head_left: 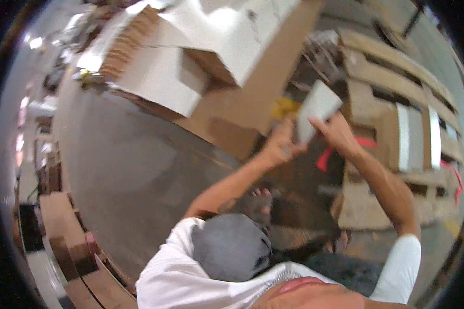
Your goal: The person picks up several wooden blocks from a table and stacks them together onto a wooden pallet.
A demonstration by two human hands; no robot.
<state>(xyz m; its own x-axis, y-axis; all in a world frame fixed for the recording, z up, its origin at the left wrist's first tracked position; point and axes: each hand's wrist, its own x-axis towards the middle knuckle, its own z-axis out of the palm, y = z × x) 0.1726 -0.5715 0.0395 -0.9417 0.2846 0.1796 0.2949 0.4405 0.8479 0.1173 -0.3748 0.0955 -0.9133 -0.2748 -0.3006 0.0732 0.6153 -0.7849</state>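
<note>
A small, flat-sided white cardboard piece (319, 105) is tilted up between my two hands, right of the middle. My right hand (337, 135) grips its right side, with the thumb lying over the white face. At the lower left edge my left hand (282, 144) holds it, fingers partly curled around the end. Motion blur hides the exact finger contact, and I cannot tell whether the piece is folded or a closed box. Just behind my left hand is something yellow (283, 108). A red strap (324, 157) hangs below my right hand.
Big white-and-brown cardboard sheets (242, 108) spread across the top, beside a stack of corrugated cardboard (126, 46). To the right lies a wooden pallet (366, 203) bearing white-faced cardboard pieces (410, 136). Brown cardboard (62, 216) lines the lower left. A rounded grey cloth shape (232, 247) sits below my left forearm.
</note>
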